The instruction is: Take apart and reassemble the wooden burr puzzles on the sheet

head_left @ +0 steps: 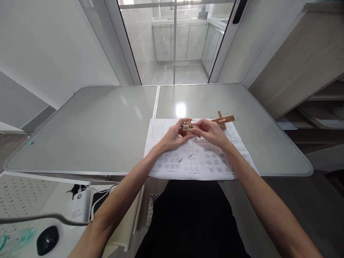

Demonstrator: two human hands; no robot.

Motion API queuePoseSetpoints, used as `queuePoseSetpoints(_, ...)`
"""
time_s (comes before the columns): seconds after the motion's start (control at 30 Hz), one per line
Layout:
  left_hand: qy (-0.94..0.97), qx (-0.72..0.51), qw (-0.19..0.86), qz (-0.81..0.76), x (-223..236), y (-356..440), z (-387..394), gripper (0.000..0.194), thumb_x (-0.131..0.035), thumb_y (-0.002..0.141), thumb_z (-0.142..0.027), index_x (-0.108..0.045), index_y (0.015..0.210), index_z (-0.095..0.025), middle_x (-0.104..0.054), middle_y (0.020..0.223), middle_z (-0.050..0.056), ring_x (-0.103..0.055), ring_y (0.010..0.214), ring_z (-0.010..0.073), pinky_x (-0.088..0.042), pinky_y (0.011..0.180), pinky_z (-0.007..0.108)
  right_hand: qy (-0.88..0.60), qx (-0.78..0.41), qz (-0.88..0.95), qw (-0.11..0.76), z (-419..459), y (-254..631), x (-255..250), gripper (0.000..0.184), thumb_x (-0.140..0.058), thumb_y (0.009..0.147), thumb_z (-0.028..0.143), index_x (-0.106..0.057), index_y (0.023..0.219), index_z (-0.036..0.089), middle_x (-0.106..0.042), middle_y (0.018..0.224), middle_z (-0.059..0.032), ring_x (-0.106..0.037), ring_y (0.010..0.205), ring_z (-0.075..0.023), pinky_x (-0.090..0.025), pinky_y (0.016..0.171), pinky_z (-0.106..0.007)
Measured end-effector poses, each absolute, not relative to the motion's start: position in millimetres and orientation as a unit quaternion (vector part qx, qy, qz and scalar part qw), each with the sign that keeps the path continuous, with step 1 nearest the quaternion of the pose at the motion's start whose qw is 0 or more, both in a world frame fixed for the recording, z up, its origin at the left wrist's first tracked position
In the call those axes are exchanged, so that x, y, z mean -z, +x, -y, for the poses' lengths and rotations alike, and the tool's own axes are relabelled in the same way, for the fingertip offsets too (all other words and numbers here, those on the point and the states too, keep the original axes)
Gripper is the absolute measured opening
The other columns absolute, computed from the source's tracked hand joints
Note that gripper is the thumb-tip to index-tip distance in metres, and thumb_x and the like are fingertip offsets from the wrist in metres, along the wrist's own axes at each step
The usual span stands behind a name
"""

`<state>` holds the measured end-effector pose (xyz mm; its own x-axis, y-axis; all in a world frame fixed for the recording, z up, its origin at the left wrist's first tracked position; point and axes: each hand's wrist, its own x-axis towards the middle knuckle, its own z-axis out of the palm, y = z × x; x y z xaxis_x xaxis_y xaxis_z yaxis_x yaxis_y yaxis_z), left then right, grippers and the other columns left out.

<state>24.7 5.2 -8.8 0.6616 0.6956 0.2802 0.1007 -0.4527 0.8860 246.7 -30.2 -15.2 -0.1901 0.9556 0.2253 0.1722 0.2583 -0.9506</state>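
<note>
Both hands meet over a printed sheet (166, 168) that shows rows of small puzzle diagrams. My left hand (176, 136) is closed around a small wooden burr puzzle (186, 127) made of interlocking pale blocks. From the other side, my right hand (211, 132) pinches a piece at the puzzle's right edge; fingers hide much of the joint. Just beyond my right hand lies a cluster of crossed wooden sticks (223, 120), resting near the sheet's upper right corner.
The grey folding table (94, 129) has a seam across it. At the lower left, a white surface carries a dark mouse (47, 240), a white power bank (80, 205) and cables. Shelves (317, 114) stand at the right, a glass door (174, 43) behind.
</note>
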Motion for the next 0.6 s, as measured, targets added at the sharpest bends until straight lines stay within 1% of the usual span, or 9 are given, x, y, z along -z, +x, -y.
queuePoseSetpoints(0.17, 0.784, -0.324, 0.464, -0.256, 9.2, 24.5, -6.3, 0.054, -0.074, 0.095, -0.039, -0.051, 0.143, -0.026, -0.068, 0.099, 0.003, -0.066, 0.082, 0.0163, -0.058, 0.078, 0.035, -0.450, -0.415, 0.651, 0.448, 30.3, 247.4, 14.7, 0.042, -0.079, 0.088, 0.064, -0.070, 0.098, 0.023, -0.070, 0.083, -0.0020, -0.058, 0.064, -0.0148, -0.050, 0.058, -0.032)
queuePoseSetpoints(0.23, 0.778, -0.321, 0.471, -0.264, 8.4, 25.3, -6.4, 0.056, -0.075, 0.094, -0.041, -0.052, 0.143, -0.026, -0.069, 0.098, 0.004, -0.066, 0.082, 0.0166, -0.057, 0.078, 0.034, -0.460, -0.405, 0.648, 0.451, 31.0, 246.1, 12.4, 0.045, -0.080, 0.086, 0.065, -0.069, 0.096, 0.023, -0.068, 0.079, -0.0008, -0.058, 0.063, -0.0146, -0.049, 0.057, -0.032)
queuePoseSetpoints(0.33, 0.764, -0.315, 0.494, -0.272, 6.0, 26.4, -5.8, 0.057, -0.074, 0.095, -0.042, -0.052, 0.144, -0.025, -0.070, 0.101, 0.006, -0.068, 0.086, 0.0177, -0.058, 0.080, 0.035, -0.463, -0.400, 0.638, 0.466, 32.6, 243.6, 8.2, 0.047, -0.083, 0.083, 0.065, -0.066, 0.099, 0.024, -0.064, 0.073, 0.0017, -0.059, 0.062, -0.0154, -0.050, 0.058, -0.032)
queuePoseSetpoints(0.43, 0.753, -0.318, 0.508, -0.272, 3.6, 26.7, -4.8, 0.057, -0.074, 0.096, -0.042, -0.052, 0.146, -0.025, -0.069, 0.105, 0.007, -0.068, 0.088, 0.0175, -0.058, 0.082, 0.036, -0.453, -0.408, 0.632, 0.477, 33.2, 242.4, 6.1, 0.046, -0.082, 0.084, 0.065, -0.062, 0.095, 0.025, -0.066, 0.074, 0.0010, -0.060, 0.061, -0.0162, -0.051, 0.058, -0.033)
queuePoseSetpoints(0.53, 0.750, -0.326, 0.510, -0.266, 2.7, 26.3, -4.4, 0.058, -0.075, 0.094, -0.040, -0.052, 0.146, -0.026, -0.068, 0.105, 0.006, -0.067, 0.086, 0.0170, -0.058, 0.081, 0.036, -0.446, -0.411, 0.635, 0.478, 31.8, 243.4, 7.8, 0.045, -0.077, 0.089, 0.066, -0.060, 0.090, 0.025, -0.066, 0.074, 0.0005, -0.057, 0.060, -0.0152, -0.048, 0.056, -0.032)
queuePoseSetpoints(0.6, 0.749, -0.330, 0.513, -0.258, 2.6, 26.2, -4.2, 0.057, -0.075, 0.094, -0.039, -0.053, 0.144, -0.026, -0.067, 0.105, 0.006, -0.068, 0.086, 0.0170, -0.058, 0.081, 0.035, -0.445, -0.406, 0.638, 0.479, 30.5, 244.2, 10.3, 0.044, -0.074, 0.091, 0.066, -0.060, 0.090, 0.024, -0.065, 0.073, 0.0008, -0.055, 0.060, -0.0144, -0.046, 0.055, -0.031)
